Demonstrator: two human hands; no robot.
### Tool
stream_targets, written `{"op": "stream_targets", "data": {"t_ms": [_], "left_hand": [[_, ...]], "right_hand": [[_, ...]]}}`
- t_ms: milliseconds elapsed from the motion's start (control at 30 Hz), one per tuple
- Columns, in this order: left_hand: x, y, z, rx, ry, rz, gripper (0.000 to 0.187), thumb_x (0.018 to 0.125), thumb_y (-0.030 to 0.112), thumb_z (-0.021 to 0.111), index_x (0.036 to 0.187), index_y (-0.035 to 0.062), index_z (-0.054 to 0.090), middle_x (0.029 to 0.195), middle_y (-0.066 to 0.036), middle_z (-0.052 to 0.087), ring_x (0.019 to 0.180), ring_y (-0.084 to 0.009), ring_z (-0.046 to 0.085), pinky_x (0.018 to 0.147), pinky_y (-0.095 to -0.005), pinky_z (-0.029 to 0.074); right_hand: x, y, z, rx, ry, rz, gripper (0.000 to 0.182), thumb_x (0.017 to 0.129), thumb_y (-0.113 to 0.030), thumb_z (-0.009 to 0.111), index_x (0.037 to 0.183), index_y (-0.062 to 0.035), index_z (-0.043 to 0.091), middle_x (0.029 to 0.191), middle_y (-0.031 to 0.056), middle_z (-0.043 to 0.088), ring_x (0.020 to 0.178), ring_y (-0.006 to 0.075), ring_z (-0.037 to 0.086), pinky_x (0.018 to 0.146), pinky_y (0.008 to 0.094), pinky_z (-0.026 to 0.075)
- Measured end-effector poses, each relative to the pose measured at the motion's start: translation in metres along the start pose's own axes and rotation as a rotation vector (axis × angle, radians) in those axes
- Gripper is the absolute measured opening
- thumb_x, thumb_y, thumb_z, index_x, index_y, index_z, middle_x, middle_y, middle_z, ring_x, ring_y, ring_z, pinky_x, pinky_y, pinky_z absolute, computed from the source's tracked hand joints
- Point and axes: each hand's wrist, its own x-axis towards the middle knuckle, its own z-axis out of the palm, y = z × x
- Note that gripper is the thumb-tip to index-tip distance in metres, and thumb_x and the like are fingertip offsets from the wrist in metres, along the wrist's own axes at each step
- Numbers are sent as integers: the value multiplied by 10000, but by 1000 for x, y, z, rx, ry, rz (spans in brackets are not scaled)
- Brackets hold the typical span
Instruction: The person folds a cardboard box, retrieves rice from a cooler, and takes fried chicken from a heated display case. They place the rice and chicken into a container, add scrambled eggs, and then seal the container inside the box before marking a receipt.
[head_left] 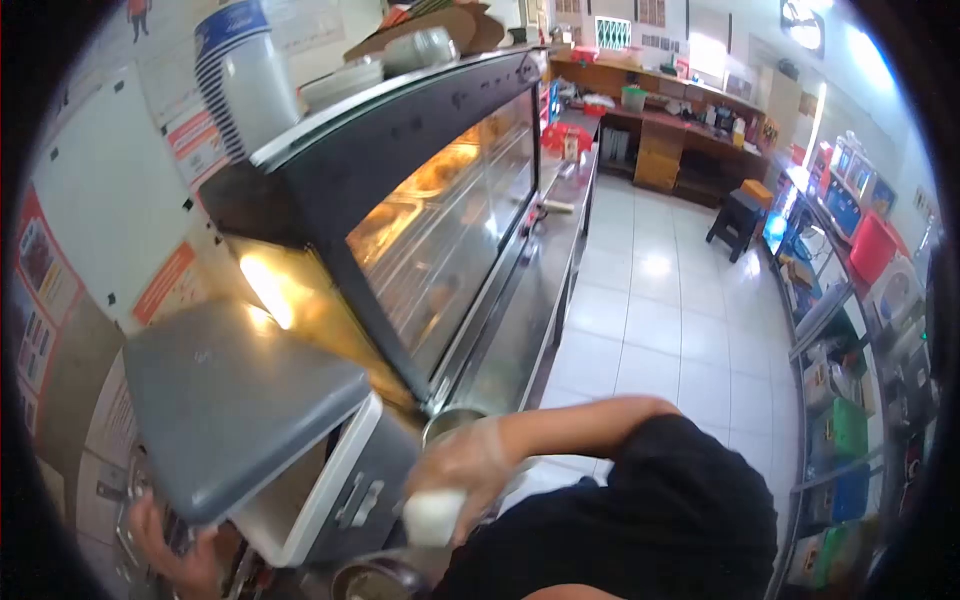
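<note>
A cool box with a grey lid [245, 400] stands in front of me at the left, its lid tilted up and a gap showing above the white rim [325, 490]. Close to the lid's lower corner is my left hand [178, 548], fingers and thumb apart, holding nothing that I can see. My right hand [462, 468], in a clear plastic glove, is closed around a white rounded lump [435, 516] beside the cool box. What the lump is does not show. Just beyond that hand is a metal pot rim [450, 418]; a round metal container [380, 578] sits below it.
A lit glass food warmer [440, 230] runs along the counter, with stacked tubs [245, 85] and dishes on top. Shelves with bins [845, 430] line the right side. A dark stool [735, 222] stands on the tiled floor [660, 300].
</note>
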Motion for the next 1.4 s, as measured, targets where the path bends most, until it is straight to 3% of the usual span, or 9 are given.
{"op": "stream_targets", "data": {"t_ms": [100,233,433,500,633,867,1100,1267,1400], "left_hand": [[-46,41,-1,248,-101,-264,744,738,276,703,1270,-46,293,1149,-214,496,1035,-332,509,889,-415,424],[-48,110,4,480,-98,-479,952,670,343,769,1315,-63,198,1115,-215,509,949,-360,553,809,-409,469],[-76,168,29,486,24,-909,970,651,331,787,1342,-1,193,1287,-228,357,1138,-353,403,902,-489,364],[-66,178,45,147,613,-1236,869,707,331,742,1346,38,231,1281,-196,378,1108,-337,416,902,-474,360],[-8,230,109,204,506,-886,463,813,-13,576,1221,-27,357,1199,-183,458,1039,-281,521,830,-367,494],[153,289,254,-94,325,-470,486,819,134,596,1237,3,387,1294,-202,401,1170,-339,423,942,-426,350],[198,266,377,758,260,-524,546,874,440,435,1348,187,338,1409,-223,205,1230,-492,242,973,-594,230],[218,276,401,779,270,-553,542,929,446,198,1378,154,285,1443,-206,122,1298,-436,162,1017,-559,157],[246,295,431,741,230,-591,567,920,464,181,1402,168,214,1449,-211,83,1319,-435,83,1030,-557,101]], "right_hand": [[-125,-1,-32,16,322,764,573,673,-470,703,1063,-73,564,973,142,617,918,283,593,811,377,468],[-258,1,-40,15,821,1139,555,696,-448,687,1095,-85,555,970,131,627,915,266,603,812,349,471],[-372,-10,-74,291,1107,873,503,727,-355,697,1065,-14,548,932,100,622,876,174,581,789,314,461],[-400,-10,-81,330,1087,863,475,718,-323,711,1049,-19,555,922,85,621,863,163,578,780,303,460],[-434,-11,-91,413,1109,836,452,710,-289,722,1030,-16,557,921,82,620,861,157,576,776,300,459],[-450,60,-129,814,1206,751,489,718,-230,715,1098,-14,494,965,92,595,877,185,582,752,317,487],[-507,204,-156,647,1128,1014,542,700,-267,741,1130,-44,499,967,79,610,838,152,595,711,304,509],[-550,309,-176,621,1178,1328,636,672,-253,768,1177,-30,453,925,91,595,721,174,594,522,275,493],[-548,377,-204,460,1027,1328,717,613,-343,791,1164,-42,445,938,120,592,785,202,590,630,309,499]]}}
